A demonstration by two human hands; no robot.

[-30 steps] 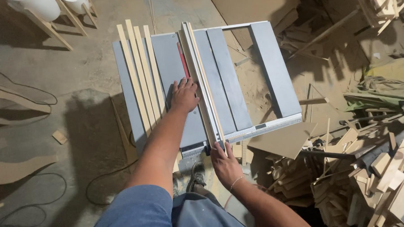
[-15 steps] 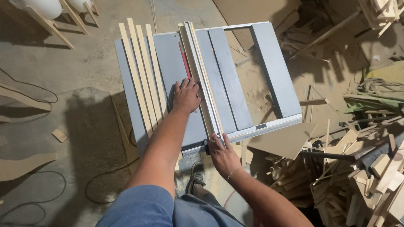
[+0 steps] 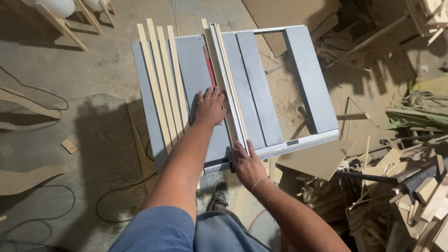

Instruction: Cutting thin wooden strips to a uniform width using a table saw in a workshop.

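Note:
A grey table saw [image 3: 312, 88] stands below me with a red blade insert [image 3: 209, 67] near its middle. A long pale wooden strip [image 3: 218, 66] lies along the white rip fence [image 3: 230, 101]. My left hand [image 3: 211, 106] rests flat on the table, its fingers pressing the strip's left side. My right hand [image 3: 246, 162] sits at the table's near edge, fingers on the near end of the strip and fence. Several cut strips [image 3: 163, 83] lie side by side on the table's left part.
Dusty concrete floor with black cables [image 3: 33, 217] on the left. A heap of wood offcuts [image 3: 415, 194] fills the right. Cardboard sheet [image 3: 314, 160] lies by the saw's near right corner. Wooden legs [image 3: 81, 16] stand at the far left. My shoe [image 3: 219, 193] is under the table's edge.
My right hand has moved forward along the near end of the strip, toward the table. The left hand stays pressed beside the strip, shifted slightly.

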